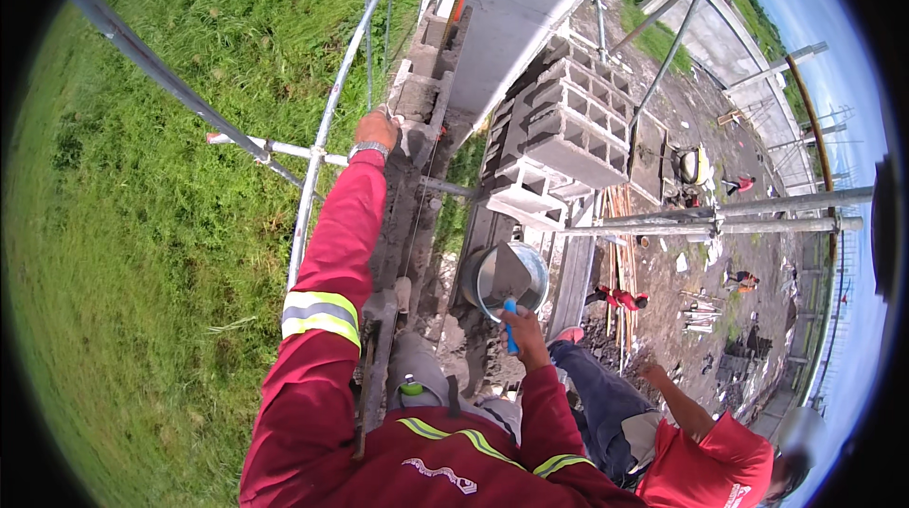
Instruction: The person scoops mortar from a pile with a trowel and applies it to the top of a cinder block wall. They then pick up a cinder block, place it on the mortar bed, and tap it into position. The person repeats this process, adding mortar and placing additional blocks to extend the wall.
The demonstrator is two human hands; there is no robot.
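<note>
My right hand [525,336] is closed around the blue handle of a trowel [507,273]. The trowel's pointed grey blade lies over the mouth of a round metal bucket [472,285]. Farther ahead, my left hand [377,129] reaches to the outer side of a concrete block wall [417,99], a watch on its wrist. Its fingers look bunched at a block's edge; what they hold, if anything, is too small to make out. A thin string [417,214] runs along the wall.
Stacked hollow blocks [573,124] stand right of the wall. Scaffold pipes [327,120] rise at left and others [729,224] cross at right. A co-worker in a red shirt [710,461] is close on my right. Grass [142,271] lies far below left; people work on the ground at right.
</note>
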